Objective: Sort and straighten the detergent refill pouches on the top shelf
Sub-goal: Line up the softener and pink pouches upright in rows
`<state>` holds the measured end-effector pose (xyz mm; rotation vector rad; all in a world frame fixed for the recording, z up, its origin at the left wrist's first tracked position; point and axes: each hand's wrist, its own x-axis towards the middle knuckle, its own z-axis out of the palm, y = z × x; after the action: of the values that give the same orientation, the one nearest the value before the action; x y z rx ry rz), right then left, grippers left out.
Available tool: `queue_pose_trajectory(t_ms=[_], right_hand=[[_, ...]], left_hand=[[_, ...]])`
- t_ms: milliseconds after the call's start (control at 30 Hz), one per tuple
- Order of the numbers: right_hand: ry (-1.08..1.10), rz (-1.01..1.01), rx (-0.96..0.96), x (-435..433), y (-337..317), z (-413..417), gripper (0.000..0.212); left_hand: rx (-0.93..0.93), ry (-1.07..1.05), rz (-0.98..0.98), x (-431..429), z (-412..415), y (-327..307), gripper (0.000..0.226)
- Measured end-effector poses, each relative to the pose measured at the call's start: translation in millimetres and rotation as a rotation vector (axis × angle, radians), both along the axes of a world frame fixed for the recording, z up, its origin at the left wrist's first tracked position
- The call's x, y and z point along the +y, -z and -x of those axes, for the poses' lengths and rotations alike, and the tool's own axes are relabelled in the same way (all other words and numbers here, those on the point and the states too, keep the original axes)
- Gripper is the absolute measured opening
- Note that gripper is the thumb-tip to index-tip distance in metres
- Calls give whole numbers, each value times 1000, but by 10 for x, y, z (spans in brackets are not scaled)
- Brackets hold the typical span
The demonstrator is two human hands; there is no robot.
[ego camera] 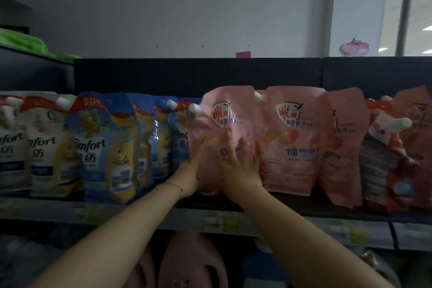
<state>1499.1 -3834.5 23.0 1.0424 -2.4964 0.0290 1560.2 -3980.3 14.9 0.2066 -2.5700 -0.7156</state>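
A pink refill pouch [225,110] stands upright at the middle of the top shelf [292,206]. My left hand [190,170] presses on its lower left edge, and my right hand [238,166] lies flat on its front with the fingers spread. More pink pouches [292,138] stand to its right, one turned sideways [341,147]. Blue and yellow Comfort pouches [105,147] and white Comfort pouches [44,147] fill the left side. A leaning red and white pouch [383,154] is at the far right.
A black back panel [163,75] rises behind the pouches. Price labels run along the shelf's front rail [222,221]. Pink jugs [194,262] stand on the shelf below. Green packs [23,42] lie on the unit at far left.
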Motion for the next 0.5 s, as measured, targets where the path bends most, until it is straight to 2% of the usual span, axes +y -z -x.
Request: queue_pose_trajectory(t_ms=[133,267,367,500], right_hand=[[44,20,-92,140,4,257,106],[25,64,-81,182,29,481,107],[6,62,-76,135,34,515,106],[-18,14,-45,158,19,456,106]], left_hand=[[3,32,-3,205,306,-43,112],[58,-9,-13,249,479,-60,114],[-20,-68,3,167,483,-113,120],[-125,-237,267,95,405,-280,145]])
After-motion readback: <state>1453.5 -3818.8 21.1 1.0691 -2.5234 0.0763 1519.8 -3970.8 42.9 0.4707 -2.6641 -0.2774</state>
